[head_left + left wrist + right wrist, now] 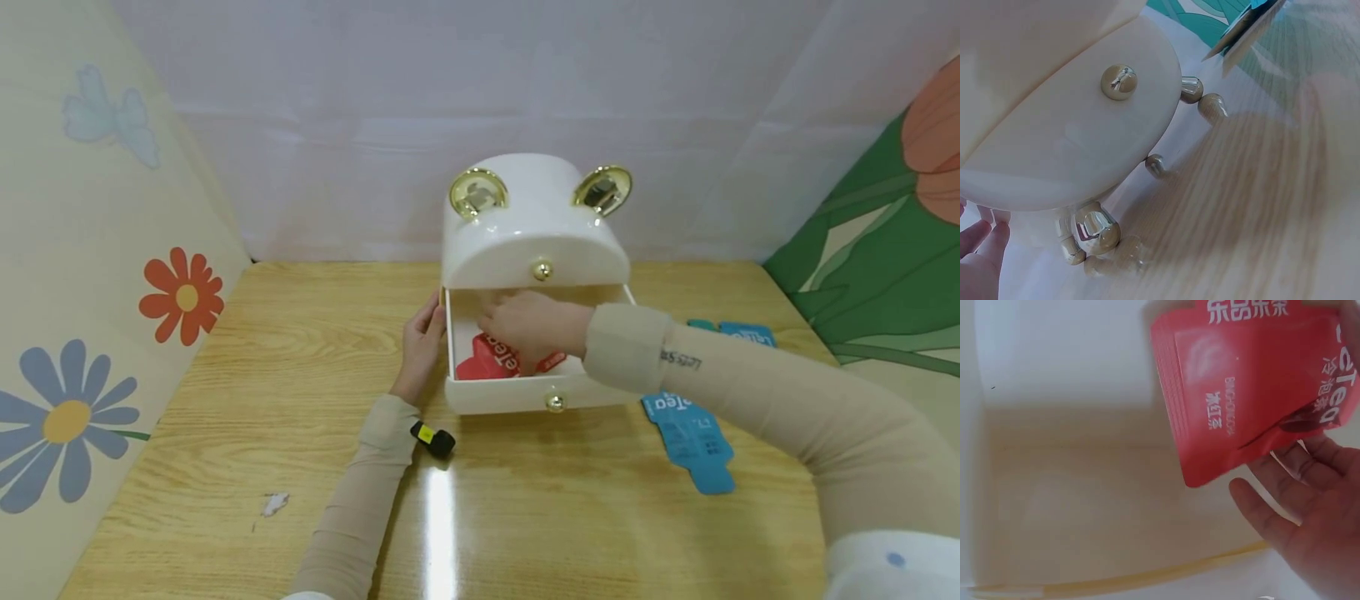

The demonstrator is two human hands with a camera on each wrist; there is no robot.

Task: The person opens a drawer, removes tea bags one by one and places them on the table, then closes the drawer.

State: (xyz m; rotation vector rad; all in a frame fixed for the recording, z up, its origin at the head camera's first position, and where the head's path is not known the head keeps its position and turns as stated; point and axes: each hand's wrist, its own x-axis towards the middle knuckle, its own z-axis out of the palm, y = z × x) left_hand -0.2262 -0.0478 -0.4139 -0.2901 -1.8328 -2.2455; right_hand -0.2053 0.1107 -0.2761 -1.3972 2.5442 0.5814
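Note:
A white two-drawer box [536, 225] with gold round ears stands on the table, its lower drawer [498, 395] pulled out. My left hand [422, 346] rests along the box's left side; its fingers [994, 244] touch the edge in the left wrist view. Inside the drawer, my right hand [532, 321] reaches down over red tea packets [487, 358]. In the right wrist view, this right hand [1313, 500] holds a red tea packet [1241, 394] by its right part, the fingertips hidden behind it.
Blue tea packets [690, 437] lie on the table right of the box, partly under the right forearm. A green packet [701, 324] lies behind them. A whitish patch [274, 503] marks the table at front left. Painted panels [112, 292] stand at both sides.

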